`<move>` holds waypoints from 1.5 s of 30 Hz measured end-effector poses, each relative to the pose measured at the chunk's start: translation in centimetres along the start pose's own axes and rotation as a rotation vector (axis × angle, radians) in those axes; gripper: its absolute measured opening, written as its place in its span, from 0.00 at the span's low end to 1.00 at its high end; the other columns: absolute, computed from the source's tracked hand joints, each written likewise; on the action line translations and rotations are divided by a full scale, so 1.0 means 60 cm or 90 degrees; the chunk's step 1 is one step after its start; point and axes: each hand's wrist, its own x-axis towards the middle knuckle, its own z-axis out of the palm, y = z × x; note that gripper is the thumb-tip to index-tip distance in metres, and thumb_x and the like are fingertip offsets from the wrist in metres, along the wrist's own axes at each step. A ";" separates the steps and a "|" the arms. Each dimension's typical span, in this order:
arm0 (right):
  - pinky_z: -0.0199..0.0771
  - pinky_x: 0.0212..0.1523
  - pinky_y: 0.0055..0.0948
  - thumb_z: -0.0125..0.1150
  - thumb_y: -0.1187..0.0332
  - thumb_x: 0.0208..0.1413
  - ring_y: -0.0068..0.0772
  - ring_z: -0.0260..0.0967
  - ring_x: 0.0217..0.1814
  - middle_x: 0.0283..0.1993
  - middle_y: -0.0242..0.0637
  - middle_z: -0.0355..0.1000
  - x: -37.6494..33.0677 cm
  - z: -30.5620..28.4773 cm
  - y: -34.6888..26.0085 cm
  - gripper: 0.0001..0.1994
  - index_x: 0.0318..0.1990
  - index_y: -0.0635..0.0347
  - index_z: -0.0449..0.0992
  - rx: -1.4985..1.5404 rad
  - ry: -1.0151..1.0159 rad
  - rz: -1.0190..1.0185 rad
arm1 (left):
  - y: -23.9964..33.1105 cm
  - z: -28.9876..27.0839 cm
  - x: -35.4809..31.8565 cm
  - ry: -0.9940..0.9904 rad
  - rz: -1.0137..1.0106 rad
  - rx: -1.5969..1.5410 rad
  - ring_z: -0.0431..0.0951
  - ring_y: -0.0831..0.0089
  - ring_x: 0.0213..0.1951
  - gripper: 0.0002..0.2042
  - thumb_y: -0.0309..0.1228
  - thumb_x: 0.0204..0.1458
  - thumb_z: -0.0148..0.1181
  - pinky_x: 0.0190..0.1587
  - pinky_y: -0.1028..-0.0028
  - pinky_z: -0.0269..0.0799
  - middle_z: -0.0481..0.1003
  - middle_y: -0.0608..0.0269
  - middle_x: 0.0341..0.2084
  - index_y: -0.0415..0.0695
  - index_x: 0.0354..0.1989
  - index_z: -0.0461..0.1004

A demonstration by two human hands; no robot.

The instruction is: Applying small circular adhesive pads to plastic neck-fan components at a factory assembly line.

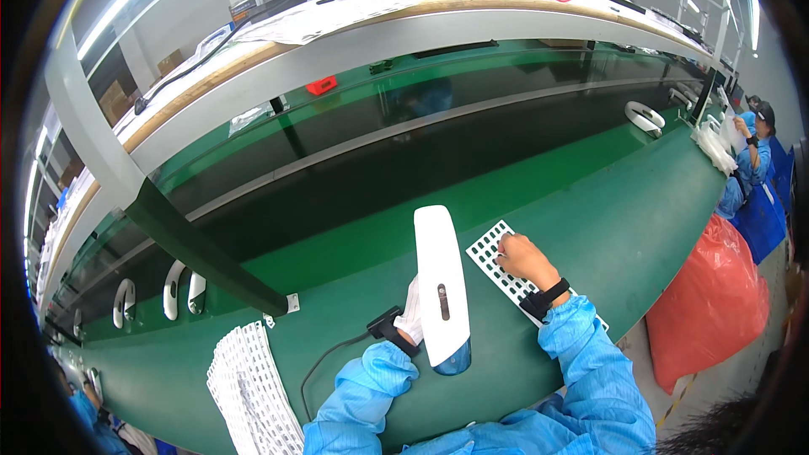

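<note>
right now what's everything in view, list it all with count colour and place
long housing: one, white with a dark slot and bluish end, upright on the green bench at centre
perforated sheet: one, white with rows of square holes, flat on the bench right of the housing
stack of perforated sheets: one pile, white, lower left on the bench
black part with cable: one, black, by the left hand
curved housings: about four, white, on the conveyor at left
curved housing: one, white, far right on the conveyor
bag: one, red, beside the bench at right
small block: one, red, under the upper shelf
co-worker: one, blue coat, far right
left hand: white glove, holding the long housing
right hand: bare, black wristband, on the perforated sheet
</note>
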 end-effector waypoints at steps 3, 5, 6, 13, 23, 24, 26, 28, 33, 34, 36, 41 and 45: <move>0.76 0.43 0.45 0.64 0.69 0.50 0.58 0.74 0.42 0.39 0.55 0.75 0.002 0.002 0.003 0.11 0.39 0.66 0.76 0.005 -0.012 -0.005 | -0.016 -0.003 0.007 0.011 0.101 0.189 0.80 0.68 0.31 0.10 0.31 0.62 0.50 0.34 0.72 0.78 0.77 0.59 0.31 0.37 0.43 0.72; 0.75 0.41 0.44 0.66 0.70 0.49 0.56 0.75 0.40 0.36 0.54 0.76 0.000 0.004 0.005 0.11 0.37 0.67 0.76 0.000 -0.021 -0.012 | -0.004 0.006 0.006 0.002 0.119 0.237 0.80 0.66 0.32 0.10 0.29 0.59 0.53 0.35 0.70 0.78 0.76 0.58 0.31 0.37 0.44 0.73; 0.75 0.41 0.43 0.66 0.71 0.49 0.55 0.75 0.40 0.36 0.53 0.76 -0.004 0.004 -0.001 0.11 0.38 0.67 0.76 0.018 0.013 -0.013 | -0.004 0.002 0.004 0.003 0.119 0.237 0.80 0.66 0.32 0.10 0.29 0.59 0.53 0.35 0.70 0.78 0.76 0.58 0.31 0.37 0.44 0.73; 0.78 0.33 0.39 0.65 0.70 0.50 0.48 0.77 0.31 0.33 0.50 0.77 0.001 0.003 0.003 0.12 0.40 0.68 0.75 0.000 0.017 -0.038 | -0.016 -0.017 0.010 -0.023 -0.003 0.012 0.75 0.65 0.40 0.13 0.28 0.58 0.60 0.43 0.67 0.76 0.71 0.63 0.35 0.41 0.50 0.68; 0.77 0.27 0.35 0.65 0.70 0.48 0.39 0.75 0.23 0.28 0.45 0.76 0.007 -0.021 -0.005 0.10 0.36 0.66 0.74 0.155 -0.099 0.058 | -0.052 -0.043 0.017 -0.044 0.049 0.143 0.74 0.66 0.40 0.16 0.35 0.61 0.57 0.46 0.67 0.74 0.70 0.62 0.38 0.42 0.54 0.66; 0.76 0.27 0.35 0.65 0.71 0.49 0.39 0.76 0.24 0.28 0.45 0.75 0.005 -0.017 0.003 0.10 0.36 0.65 0.74 0.129 -0.046 0.000 | -0.049 -0.038 0.018 -0.046 0.048 0.141 0.74 0.66 0.40 0.16 0.35 0.61 0.57 0.46 0.67 0.74 0.70 0.62 0.38 0.42 0.54 0.66; 0.76 0.27 0.35 0.64 0.71 0.49 0.38 0.76 0.24 0.27 0.44 0.75 0.000 -0.014 0.017 0.09 0.36 0.65 0.74 0.099 0.007 -0.056 | -0.040 -0.027 0.017 -0.056 0.034 0.060 0.74 0.66 0.40 0.15 0.35 0.61 0.57 0.46 0.67 0.74 0.70 0.62 0.38 0.42 0.52 0.66; 0.77 0.27 0.32 0.62 0.74 0.51 0.36 0.76 0.26 0.26 0.42 0.74 -0.002 -0.017 0.007 0.07 0.37 0.66 0.75 0.121 0.083 -0.077 | -0.031 -0.019 0.011 -0.038 0.027 0.028 0.74 0.66 0.40 0.15 0.35 0.61 0.58 0.45 0.67 0.74 0.70 0.62 0.37 0.42 0.51 0.67; 0.79 0.25 0.23 0.60 0.78 0.56 0.26 0.75 0.27 0.29 0.39 0.74 -0.053 -0.085 -0.083 0.08 0.42 0.71 0.75 0.459 0.174 -0.087 | -0.035 -0.028 0.016 -0.018 0.023 0.110 0.75 0.67 0.38 0.14 0.36 0.60 0.59 0.43 0.67 0.75 0.72 0.61 0.35 0.42 0.48 0.68; 0.78 0.25 0.23 0.61 0.78 0.56 0.25 0.75 0.28 0.29 0.38 0.74 -0.069 -0.101 -0.103 0.07 0.42 0.72 0.75 0.557 0.213 -0.109 | -0.034 -0.024 0.017 -0.020 0.046 0.130 0.75 0.67 0.37 0.14 0.36 0.59 0.60 0.42 0.67 0.75 0.73 0.60 0.34 0.42 0.47 0.68; 0.78 0.24 0.22 0.60 0.81 0.57 0.25 0.75 0.29 0.35 0.41 0.74 -0.108 -0.135 -0.155 0.05 0.40 0.73 0.74 0.706 0.275 -0.162 | -0.032 -0.017 0.017 -0.022 0.066 0.151 0.76 0.67 0.35 0.13 0.35 0.59 0.60 0.40 0.68 0.75 0.73 0.60 0.33 0.42 0.46 0.69; 0.79 0.29 0.21 0.59 0.83 0.55 0.27 0.75 0.36 0.47 0.45 0.70 -0.169 -0.170 -0.248 0.05 0.40 0.73 0.74 0.723 0.262 -0.263 | 0.012 0.015 0.002 0.033 0.044 0.171 0.79 0.59 0.38 0.15 0.32 0.57 0.58 0.39 0.65 0.76 0.76 0.52 0.40 0.39 0.51 0.72; 0.76 0.31 0.17 0.62 0.82 0.54 0.19 0.72 0.36 0.48 0.42 0.70 -0.169 -0.153 -0.272 0.05 0.38 0.69 0.75 0.626 0.201 -0.342 | 0.031 0.045 0.020 0.037 0.139 0.273 0.80 0.62 0.37 0.20 0.35 0.56 0.60 0.38 0.67 0.77 0.77 0.54 0.40 0.40 0.55 0.69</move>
